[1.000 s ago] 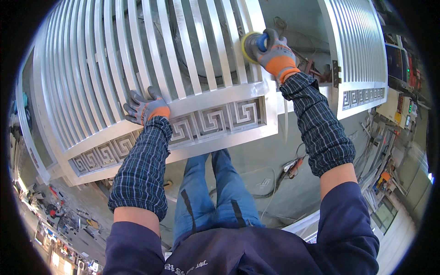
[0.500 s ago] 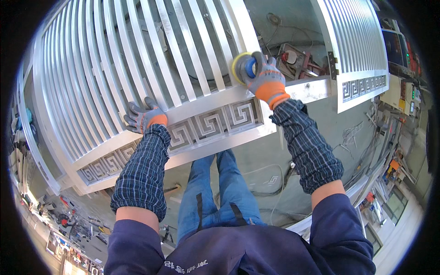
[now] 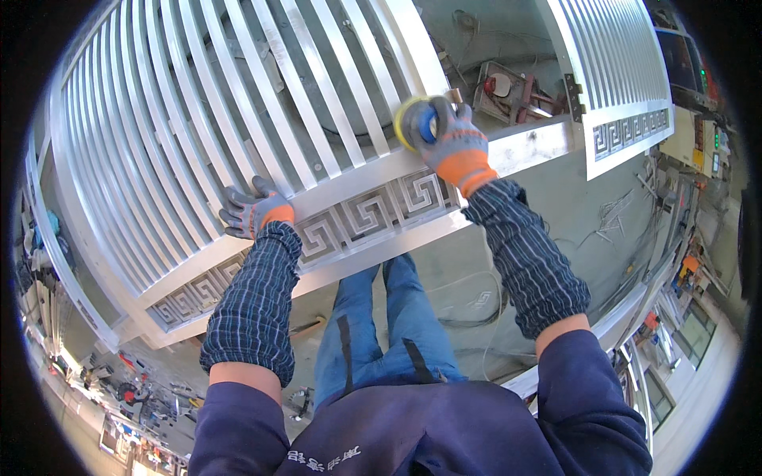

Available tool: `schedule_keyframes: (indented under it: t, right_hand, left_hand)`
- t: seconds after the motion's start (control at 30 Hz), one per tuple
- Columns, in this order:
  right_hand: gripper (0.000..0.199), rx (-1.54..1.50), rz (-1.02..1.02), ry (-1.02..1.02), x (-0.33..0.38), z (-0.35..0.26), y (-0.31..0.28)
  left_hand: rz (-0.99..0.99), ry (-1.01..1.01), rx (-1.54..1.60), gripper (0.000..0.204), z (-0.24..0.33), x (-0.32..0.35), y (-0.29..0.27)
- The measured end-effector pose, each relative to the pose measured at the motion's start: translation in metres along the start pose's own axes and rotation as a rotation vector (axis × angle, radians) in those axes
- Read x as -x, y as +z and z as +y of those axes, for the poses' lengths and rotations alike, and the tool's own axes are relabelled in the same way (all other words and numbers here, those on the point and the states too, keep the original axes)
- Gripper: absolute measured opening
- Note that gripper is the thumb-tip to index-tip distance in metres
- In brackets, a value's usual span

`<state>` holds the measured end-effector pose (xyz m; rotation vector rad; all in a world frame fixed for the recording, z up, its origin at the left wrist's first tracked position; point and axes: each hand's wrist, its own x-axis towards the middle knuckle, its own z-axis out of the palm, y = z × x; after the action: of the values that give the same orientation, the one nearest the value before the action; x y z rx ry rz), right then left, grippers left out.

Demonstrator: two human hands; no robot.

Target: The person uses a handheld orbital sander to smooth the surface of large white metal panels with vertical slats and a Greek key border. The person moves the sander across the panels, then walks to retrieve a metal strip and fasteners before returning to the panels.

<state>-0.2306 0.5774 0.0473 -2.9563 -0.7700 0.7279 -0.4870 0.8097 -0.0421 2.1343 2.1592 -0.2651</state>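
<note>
The left hand [image 3: 252, 210], gloved, lies flat on the slatted metal gate panel [image 3: 198, 119] just above its fret-patterned rail [image 3: 357, 218], fingers [image 3: 236, 213] spread and gripping nothing, only steadying the panel. Further right, the right hand [image 3: 452, 143] has its fingers curled tight around a small sanding tool with a yellow disc [image 3: 413, 123], which sits against the panel's frame bar near its right-hand corner. Sanding of that bar looks to be the step in hand; the next pass calls for even pressure along the bar.

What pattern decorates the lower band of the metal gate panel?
A square spiral key pattern, silver, on the band; the head view shows it best.
</note>
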Motion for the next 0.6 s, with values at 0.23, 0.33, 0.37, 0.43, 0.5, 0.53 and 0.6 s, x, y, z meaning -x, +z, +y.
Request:
schedule_keyframes:
  t: [0.23, 0.33, 0.37, 0.43, 0.5, 0.53, 0.6]
  right_hand:
    - [0.081, 0.033, -0.216, -0.139, 0.068, -0.027, 0.025]
    - [0.077, -0.149, 0.067, 0.070, 0.081, 0.028, 0.045]
    - [0.077, -0.226, 0.010, 0.205, 0.074, 0.030, 0.038]
    - [0.074, -0.246, 0.042, 0.200, 0.078, 0.007, 0.023]
    - [0.075, -0.008, 0.035, 0.019, 0.078, -0.014, 0.035]
    - [0.077, -0.119, -0.089, 0.026, 0.076, -0.030, 0.028]
    - [0.081, 0.000, -0.188, 0.029, 0.075, -0.025, 0.031]
  left_hand:
    - [-0.103, -0.002, -0.015, 0.083, -0.001, -0.001, -0.004]
    - [-0.084, 0.000, -0.038, 0.086, 0.001, 0.003, -0.005]
    - [-0.016, -0.013, -0.020, 0.088, -0.006, -0.005, 0.012]
    - [-0.039, -0.040, -0.093, 0.091, -0.023, -0.016, 0.030]
    - [-0.206, -0.062, -0.233, 0.092, -0.017, -0.023, 0.037]
    - [0.048, -0.060, -0.019, 0.090, -0.020, -0.020, 0.040]
    - [-0.048, -0.025, 0.001, 0.087, -0.005, -0.001, 0.017]
